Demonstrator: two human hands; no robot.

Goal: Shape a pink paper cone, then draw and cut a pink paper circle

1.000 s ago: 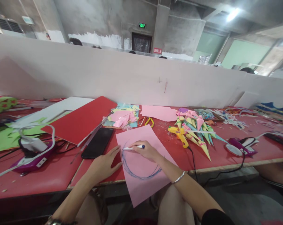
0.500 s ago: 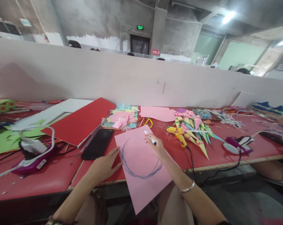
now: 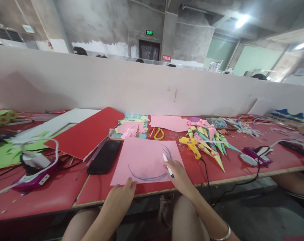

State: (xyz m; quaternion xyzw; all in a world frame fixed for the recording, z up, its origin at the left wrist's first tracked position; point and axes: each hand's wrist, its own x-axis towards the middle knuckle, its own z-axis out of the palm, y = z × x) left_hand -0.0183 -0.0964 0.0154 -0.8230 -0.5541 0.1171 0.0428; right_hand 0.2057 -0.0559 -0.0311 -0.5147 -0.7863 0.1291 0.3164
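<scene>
A sheet of pink paper (image 3: 144, 154) lies on the red tabletop, its near edge by the table's front edge. Dark blue curved strokes run along its lower part and up at the right. My right hand (image 3: 179, 175) is closed round a white marker (image 3: 168, 164) with a dark blue end; the tip points up and left, close to the paper near the strokes. At the near left edge of the sheet, my left hand (image 3: 123, 197) rests its fingertips on the paper, holding nothing.
A black phone (image 3: 104, 157) lies left of the sheet, below a red board (image 3: 88, 134). To the right are a yellow glue gun (image 3: 190, 145) and several paper cones (image 3: 216, 155). Yellow-handled scissors (image 3: 159, 134) lie behind the sheet. Purple power strips (image 3: 38, 175) sit at both sides.
The pink paper has turned from a slant to nearly square with the table and moved fully onto it. My left hand went from its left edge to its near edge; my right hand moved lower right.
</scene>
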